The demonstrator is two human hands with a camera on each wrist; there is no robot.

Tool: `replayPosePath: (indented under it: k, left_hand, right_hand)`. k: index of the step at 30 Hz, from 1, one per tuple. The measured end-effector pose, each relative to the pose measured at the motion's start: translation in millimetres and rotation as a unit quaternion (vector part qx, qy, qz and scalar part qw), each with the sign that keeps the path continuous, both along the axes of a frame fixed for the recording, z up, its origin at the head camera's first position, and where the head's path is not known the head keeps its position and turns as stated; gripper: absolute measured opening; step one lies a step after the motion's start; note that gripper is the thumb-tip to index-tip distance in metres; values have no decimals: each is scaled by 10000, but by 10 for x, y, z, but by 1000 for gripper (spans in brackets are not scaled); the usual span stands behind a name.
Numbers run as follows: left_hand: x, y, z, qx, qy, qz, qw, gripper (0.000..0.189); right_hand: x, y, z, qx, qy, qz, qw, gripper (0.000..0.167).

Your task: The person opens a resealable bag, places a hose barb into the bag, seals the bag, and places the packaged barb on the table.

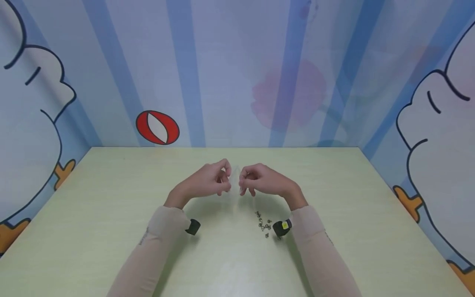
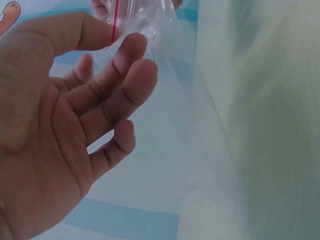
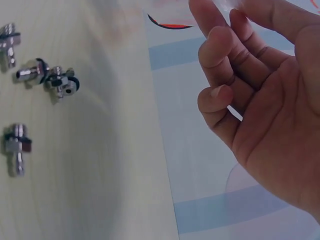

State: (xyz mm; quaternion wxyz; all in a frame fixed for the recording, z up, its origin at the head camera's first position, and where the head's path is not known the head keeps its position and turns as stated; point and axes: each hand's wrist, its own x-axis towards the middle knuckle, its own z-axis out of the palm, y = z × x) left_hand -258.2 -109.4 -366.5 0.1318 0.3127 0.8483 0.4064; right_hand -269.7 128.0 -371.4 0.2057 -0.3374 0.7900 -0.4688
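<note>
A clear plastic zip bag (image 2: 150,20) with a red seal line hangs between the two hands above the table; in the head view the bag (image 1: 234,187) is faint and see-through. My left hand (image 1: 209,179) pinches its edge by the red line between thumb and fingers, the other fingers loosely bent. Opposite it, my right hand (image 1: 265,179) holds the bag's other side; in the right wrist view the fingertips are partly cut off at the top. Several small metal fittings (image 1: 267,226) with dark rings lie on the table below the right hand.
The pale yellow-green table (image 1: 130,198) ends at a blue striped backdrop (image 1: 230,74) with cartoon drawings on both sides. Black wrist cameras sit at each cuff, the right one (image 1: 282,227) close over the fittings.
</note>
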Motion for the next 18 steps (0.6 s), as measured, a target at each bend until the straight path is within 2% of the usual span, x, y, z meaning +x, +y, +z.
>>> replayPosePath:
  k: [3,6,11,18]
  left_hand:
    - [8,48,-11,-61,195,-96,9997,22]
    - [20,68,-8,-205,345,-233,9989,20]
    - [26,63,-3,-489,383,-394,9973,15]
    - [-1,57,-26,-760,472,-444,9950,9]
  right_hand:
    - [-2,2,-13,89,-10,49,9999,23]
    - [-9,11,-36,161,-42,92,9998,25]
    - [-27,40,-76,359,-145,50,9992,25]
    - [-62,72,-128,943,-170,-10,9954,21]
